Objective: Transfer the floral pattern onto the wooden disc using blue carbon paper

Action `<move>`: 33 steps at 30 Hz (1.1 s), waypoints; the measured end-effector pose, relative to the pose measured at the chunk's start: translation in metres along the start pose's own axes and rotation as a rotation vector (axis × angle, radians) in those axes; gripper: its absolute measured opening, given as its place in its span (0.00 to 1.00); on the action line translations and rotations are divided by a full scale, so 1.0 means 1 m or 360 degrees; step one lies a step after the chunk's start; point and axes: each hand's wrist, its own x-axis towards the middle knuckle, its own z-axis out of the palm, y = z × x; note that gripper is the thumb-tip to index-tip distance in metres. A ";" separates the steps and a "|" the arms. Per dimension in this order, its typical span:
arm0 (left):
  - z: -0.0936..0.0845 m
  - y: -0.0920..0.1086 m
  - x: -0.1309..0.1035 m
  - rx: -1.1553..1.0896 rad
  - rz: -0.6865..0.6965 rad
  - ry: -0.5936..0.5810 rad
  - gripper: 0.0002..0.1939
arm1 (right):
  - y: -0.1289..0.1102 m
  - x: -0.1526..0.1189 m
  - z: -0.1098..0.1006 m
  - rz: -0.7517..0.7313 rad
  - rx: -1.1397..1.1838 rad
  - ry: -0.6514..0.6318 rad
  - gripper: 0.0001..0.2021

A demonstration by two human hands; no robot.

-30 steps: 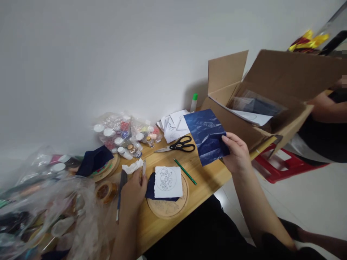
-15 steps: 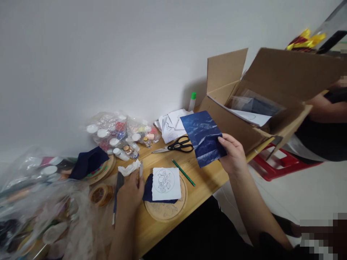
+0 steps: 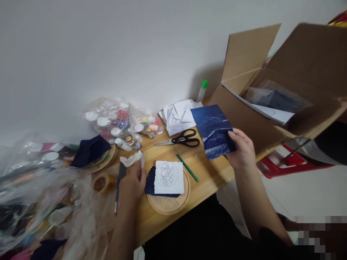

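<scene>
My right hand (image 3: 242,148) pinches the right edge of a creased, dark blue sheet of carbon paper (image 3: 214,130), held above the table's right side. At the lower left, my left hand (image 3: 132,182) is closed on a slim, whitish tool (image 3: 142,161) that points up; its exact kind is unclear. Just right of that hand, a white paper with a flower line drawing (image 3: 168,177) lies over dark blue cloth (image 3: 150,185). Both rest on a round wooden hoop (image 3: 165,206) with pale cloth bearing faint lines. A green pencil (image 3: 187,167) lies beside the drawing.
Black-handled scissors (image 3: 185,138) lie behind the pencil, near stacked drawings (image 3: 177,117) and a green-capped glue tube (image 3: 202,90). An open cardboard box (image 3: 244,115) stands at right. Bags of small bottles (image 3: 108,119), a thread spool (image 3: 103,184) and a plastic bag (image 3: 81,216) crowd the left.
The camera view has shifted, so the box and table sit differently in the frame. Both hands keep their holds, and the blue sheet stays raised in nearly the same place.
</scene>
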 end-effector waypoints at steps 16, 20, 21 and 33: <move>0.000 -0.001 0.005 -0.0926 -0.0213 0.0267 0.22 | 0.012 0.013 -0.001 0.0061 -0.0092 0.0063 0.09; 0.000 -0.001 0.005 -0.1006 -0.0288 0.0299 0.21 | 0.016 0.019 -0.002 0.0062 -0.0227 0.0099 0.10; 0.001 -0.001 0.005 -0.1051 -0.0313 0.0283 0.20 | 0.017 0.022 -0.002 0.0067 -0.0271 0.0104 0.11; -0.021 0.012 0.010 -0.1618 -0.0729 0.0074 0.18 | 0.041 0.060 0.009 0.0263 -0.0741 -0.0148 0.13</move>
